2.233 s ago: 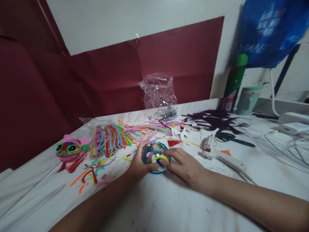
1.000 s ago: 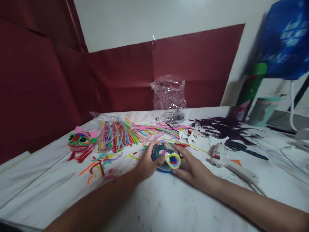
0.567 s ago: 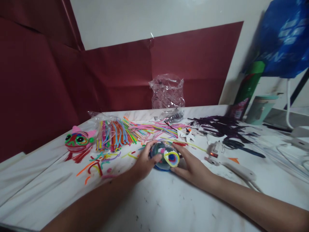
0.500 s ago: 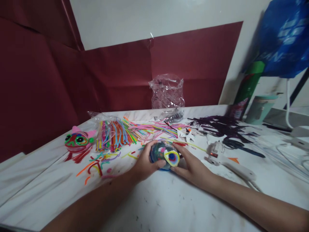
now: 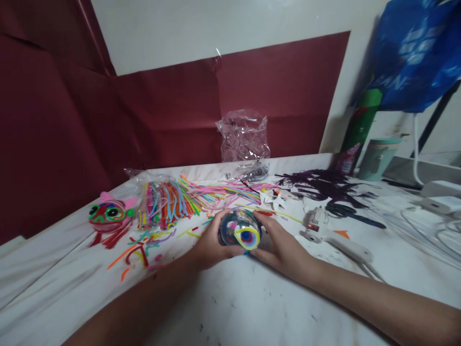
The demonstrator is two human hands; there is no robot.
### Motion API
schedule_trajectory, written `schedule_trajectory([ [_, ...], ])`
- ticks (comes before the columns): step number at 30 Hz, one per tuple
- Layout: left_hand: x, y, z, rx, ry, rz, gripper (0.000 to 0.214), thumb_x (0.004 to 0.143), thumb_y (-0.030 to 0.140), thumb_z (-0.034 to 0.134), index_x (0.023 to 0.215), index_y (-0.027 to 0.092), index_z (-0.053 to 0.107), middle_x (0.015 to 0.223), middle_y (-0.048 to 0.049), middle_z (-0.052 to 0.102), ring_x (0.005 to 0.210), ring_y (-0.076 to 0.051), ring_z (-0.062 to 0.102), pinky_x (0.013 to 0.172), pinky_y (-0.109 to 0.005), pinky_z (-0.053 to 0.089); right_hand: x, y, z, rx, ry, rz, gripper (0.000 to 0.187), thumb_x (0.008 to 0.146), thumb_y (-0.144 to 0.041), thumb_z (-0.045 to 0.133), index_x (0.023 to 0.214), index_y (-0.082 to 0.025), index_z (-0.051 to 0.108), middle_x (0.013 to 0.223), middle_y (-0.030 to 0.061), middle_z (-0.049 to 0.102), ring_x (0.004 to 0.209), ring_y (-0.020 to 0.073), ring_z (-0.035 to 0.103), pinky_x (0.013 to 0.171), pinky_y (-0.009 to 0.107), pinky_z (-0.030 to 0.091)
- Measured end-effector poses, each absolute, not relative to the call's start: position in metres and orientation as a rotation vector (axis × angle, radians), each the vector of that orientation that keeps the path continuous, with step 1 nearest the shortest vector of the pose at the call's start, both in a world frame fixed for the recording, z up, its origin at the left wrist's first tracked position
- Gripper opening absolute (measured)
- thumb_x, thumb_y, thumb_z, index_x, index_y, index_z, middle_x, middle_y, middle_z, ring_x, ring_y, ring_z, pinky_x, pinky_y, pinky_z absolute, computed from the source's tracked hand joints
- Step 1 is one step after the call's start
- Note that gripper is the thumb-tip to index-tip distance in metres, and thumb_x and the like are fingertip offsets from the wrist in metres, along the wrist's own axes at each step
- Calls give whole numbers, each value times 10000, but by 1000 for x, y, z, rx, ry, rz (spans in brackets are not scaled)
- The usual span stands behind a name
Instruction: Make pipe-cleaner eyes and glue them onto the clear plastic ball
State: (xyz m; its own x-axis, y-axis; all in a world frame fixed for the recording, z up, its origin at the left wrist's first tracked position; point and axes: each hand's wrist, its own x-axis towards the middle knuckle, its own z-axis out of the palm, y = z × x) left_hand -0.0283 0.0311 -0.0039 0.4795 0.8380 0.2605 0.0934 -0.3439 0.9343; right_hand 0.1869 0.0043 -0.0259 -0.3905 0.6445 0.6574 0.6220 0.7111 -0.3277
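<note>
Both of my hands cup a round, multicoloured ball (image 5: pixel 240 229) just above the white table (image 5: pixel 252 307). A yellow-ringed eye patch with a blue and red centre faces me on the ball's front. My left hand (image 5: pixel 209 245) wraps its left side with the thumb under the front. My right hand (image 5: pixel 279 245) curls round its right side, fingers closed against it.
A bag of coloured strips (image 5: pixel 163 202) and loose strips lie behind the ball. A red and green frog-like figure (image 5: pixel 108 218) sits at the left. A white glue gun (image 5: pixel 331 235), scissors (image 5: pixel 351 214), dark purple strips (image 5: pixel 317 182), a clear plastic bag (image 5: pixel 245 142), a green can (image 5: pixel 356 129) and cables are at the right.
The ball has been turned in my hands so the yellow-ringed eye patch, earlier on top, now faces me. It has been lifted slightly off the table.
</note>
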Motion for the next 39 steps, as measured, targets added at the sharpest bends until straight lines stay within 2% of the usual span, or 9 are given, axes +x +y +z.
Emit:
schedule_trajectory([
  [4, -30, 29, -2, 1851, 912, 953, 989, 539, 397, 811, 1351, 180, 291, 1353, -156, 422, 1175, -335, 490, 962, -440, 432, 183, -4, -22, -946, -2200, -25, 713, 814, -242, 586, 1400, -222, 182, 1295, 186, 437, 1188, 312, 460, 934, 496, 454],
  [10, -41, 33, 12, 2410, 1006, 813, 959, 516, 412, 801, 1334, 175, 361, 1389, -153, 365, 1317, -356, 301, 1099, -494, 243, 181, -7, -21, -910, -2219, -57, 682, 800, -177, 563, 1388, -189, 217, 1278, 188, 429, 1163, 297, 463, 932, 472, 458],
  [15, -43, 31, 16, 2451, 987, 770, 946, 568, 464, 762, 1347, 144, 330, 1394, -171, 340, 1319, -337, 298, 1104, -478, 238, 181, -6, -19, -905, -2222, -69, 650, 792, -176, 566, 1368, -165, 265, 1254, 195, 448, 1132, 299, 478, 905, 465, 474],
  [22, -42, 32, 13, 2500, 969, 810, 865, 578, 340, 752, 1322, 178, 341, 1347, -142, 366, 1291, -317, 326, 1095, -453, 259, 185, -9, -7, -841, -2218, 50, 644, 800, -218, 564, 1377, -192, 278, 1277, 170, 475, 1166, 280, 479, 946, 457, 447],
  [25, -44, 34, 14, 2455, 968, 813, 854, 572, 324, 752, 1316, 192, 352, 1334, -127, 379, 1282, -325, 339, 1089, -447, 271, 196, -9, 17, -879, -2165, 17, 543, 825, -248, 542, 1335, -202, 362, 1245, 153, 523, 1155, 279, 497, 941, 457, 449],
  [28, -46, 37, 13, 2323, 978, 836, 839, 564, 314, 751, 1302, 192, 371, 1330, -125, 396, 1257, -338, 380, 1058, -451, 317, 217, -6, 48, -1063, -2066, -68, 396, 851, -299, 505, 1237, -210, 493, 1161, 132, 584, 1041, 281, 569, 868, 459, 487],
  [32, -47, 39, 12, 2031, 935, 791, 838, 618, 379, 748, 1318, 197, 325, 1308, -136, 448, 1156, -327, 503, 953, -437, 426, 253, -4, 70, -1337, -1979, -56, 336, 834, -363, 497, 1111, -197, 590, 1038, 101, 651, 826, 244, 635, 670, 376, 544],
  [36, -46, 36, 14, 1939, 919, 764, 810, 645, 397, 740, 1313, 211, 321, 1289, -124, 475, 1111, -307, 540, 910, -413, 457, 289, -16, 54, -1517, -1938, -57, 357, 818, -428, 496, 1047, -180, 613, 958, 115, 676, 606, 210, 625, 547, 374, 528],
  [39, -45, 34, 15, 1981, 951, 778, 776, 651, 392, 729, 1303, 212, 349, 1285, -116, 482, 1113, -306, 536, 919, -415, 453, 317, -31, 31, -1562, -1922, -99, 346, 803, -456, 512, 1006, -202, 630, 944, 118, 680, 543, 201, 614, 552, 382, 521],
])
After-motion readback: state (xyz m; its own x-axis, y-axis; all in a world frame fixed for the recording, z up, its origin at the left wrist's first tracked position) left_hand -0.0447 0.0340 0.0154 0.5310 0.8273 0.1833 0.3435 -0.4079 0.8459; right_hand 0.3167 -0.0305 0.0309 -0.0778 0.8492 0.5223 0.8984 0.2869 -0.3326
